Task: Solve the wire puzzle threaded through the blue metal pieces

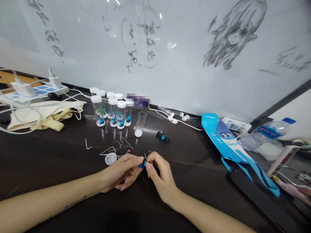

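Observation:
A small blue and black part [143, 164] is held between my two hands above the dark table. The thumb and fingers of my left hand [123, 170] pinch it from the left. From the right, my right hand [160, 174] grips it with thumb and forefinger. Just beyond my left hand lie a white cap [111, 158], turned up like a small dish, and several thin metal hex keys [121, 144]. An open clear tube [141, 123] stands on its white end farther back. To its right is a little pile of black and blue parts [163, 137].
Several capped clear tubes [113, 110] with blue or green pieces stand at the back left. Beside them lie a cream cloth bag [48, 113] and a power strip [39, 90]. On the right are a blue bag [223, 139], a water bottle [272, 129] and a dark flat object [255, 197].

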The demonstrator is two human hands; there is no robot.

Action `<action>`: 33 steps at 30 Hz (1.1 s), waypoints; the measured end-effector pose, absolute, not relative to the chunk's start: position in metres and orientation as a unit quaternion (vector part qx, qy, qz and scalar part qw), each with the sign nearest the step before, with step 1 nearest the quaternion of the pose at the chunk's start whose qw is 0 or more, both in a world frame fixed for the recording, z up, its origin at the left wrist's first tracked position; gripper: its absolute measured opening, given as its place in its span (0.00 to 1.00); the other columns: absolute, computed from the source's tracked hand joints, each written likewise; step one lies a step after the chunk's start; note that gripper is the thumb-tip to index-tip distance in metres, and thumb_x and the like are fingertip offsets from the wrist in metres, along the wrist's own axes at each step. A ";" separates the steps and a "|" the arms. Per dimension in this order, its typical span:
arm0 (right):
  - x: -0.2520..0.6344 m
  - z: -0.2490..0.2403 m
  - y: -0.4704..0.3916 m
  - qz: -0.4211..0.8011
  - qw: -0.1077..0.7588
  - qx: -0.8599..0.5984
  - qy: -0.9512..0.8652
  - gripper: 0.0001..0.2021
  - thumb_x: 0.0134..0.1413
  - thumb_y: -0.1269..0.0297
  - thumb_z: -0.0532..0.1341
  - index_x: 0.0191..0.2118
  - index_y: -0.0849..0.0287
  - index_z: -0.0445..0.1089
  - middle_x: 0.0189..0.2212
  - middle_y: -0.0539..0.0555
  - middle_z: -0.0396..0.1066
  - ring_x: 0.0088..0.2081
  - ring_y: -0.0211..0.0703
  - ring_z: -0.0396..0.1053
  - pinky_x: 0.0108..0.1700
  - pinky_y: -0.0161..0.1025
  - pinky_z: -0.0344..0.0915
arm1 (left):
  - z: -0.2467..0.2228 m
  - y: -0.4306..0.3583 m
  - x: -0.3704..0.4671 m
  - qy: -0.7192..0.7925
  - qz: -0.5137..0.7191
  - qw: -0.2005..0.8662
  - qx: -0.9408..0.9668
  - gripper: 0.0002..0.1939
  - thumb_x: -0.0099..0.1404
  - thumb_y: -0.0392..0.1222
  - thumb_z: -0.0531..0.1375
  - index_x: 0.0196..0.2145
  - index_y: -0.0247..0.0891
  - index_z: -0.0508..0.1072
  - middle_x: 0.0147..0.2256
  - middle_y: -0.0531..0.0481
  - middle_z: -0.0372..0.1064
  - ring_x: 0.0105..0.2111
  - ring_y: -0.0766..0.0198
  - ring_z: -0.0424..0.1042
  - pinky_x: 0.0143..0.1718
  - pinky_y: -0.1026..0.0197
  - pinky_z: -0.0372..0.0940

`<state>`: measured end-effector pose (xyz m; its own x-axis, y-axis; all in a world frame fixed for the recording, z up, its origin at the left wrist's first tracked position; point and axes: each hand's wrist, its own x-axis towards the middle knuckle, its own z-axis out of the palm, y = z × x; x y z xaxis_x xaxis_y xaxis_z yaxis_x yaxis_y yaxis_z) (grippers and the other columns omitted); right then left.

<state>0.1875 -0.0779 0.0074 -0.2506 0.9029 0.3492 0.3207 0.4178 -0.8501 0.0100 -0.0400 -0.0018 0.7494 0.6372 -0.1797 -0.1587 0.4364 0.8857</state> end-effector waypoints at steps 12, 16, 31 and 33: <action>0.187 0.008 -0.077 0.329 0.439 -0.436 -0.713 0.12 0.66 0.58 0.54 0.31 0.56 0.60 0.25 0.47 0.59 0.28 0.39 0.59 0.33 0.36 0.57 | -0.002 -0.041 0.011 0.254 0.262 0.807 0.464 0.25 0.67 0.57 0.55 0.19 0.37 0.63 0.10 0.59 0.53 0.07 0.74 0.51 0.06 0.72 0.40; 0.187 0.006 -0.078 0.335 0.457 -0.430 -0.703 0.16 0.69 0.55 0.48 0.32 0.57 0.62 0.24 0.48 0.61 0.28 0.40 0.61 0.35 0.37 0.59 | -0.002 -0.040 0.012 0.257 0.264 0.805 0.465 0.26 0.67 0.57 0.54 0.18 0.37 0.64 0.10 0.59 0.54 0.07 0.74 0.50 0.06 0.71 0.39; 0.181 -0.001 -0.069 0.308 0.521 -0.479 -0.636 0.23 0.70 0.49 0.42 0.35 0.58 0.65 0.24 0.48 0.62 0.24 0.37 0.63 0.30 0.35 0.63 | -0.001 -0.043 0.013 0.276 0.267 0.785 0.486 0.26 0.68 0.56 0.53 0.19 0.37 0.61 0.11 0.60 0.52 0.08 0.75 0.48 0.08 0.69 0.36; 0.182 0.001 -0.069 0.289 0.519 -0.493 -0.636 0.23 0.71 0.51 0.40 0.36 0.59 0.65 0.25 0.49 0.64 0.24 0.37 0.64 0.30 0.35 0.63 | 0.001 -0.044 0.013 0.275 0.268 0.784 0.488 0.26 0.68 0.56 0.53 0.18 0.37 0.60 0.11 0.60 0.51 0.08 0.75 0.48 0.09 0.69 0.36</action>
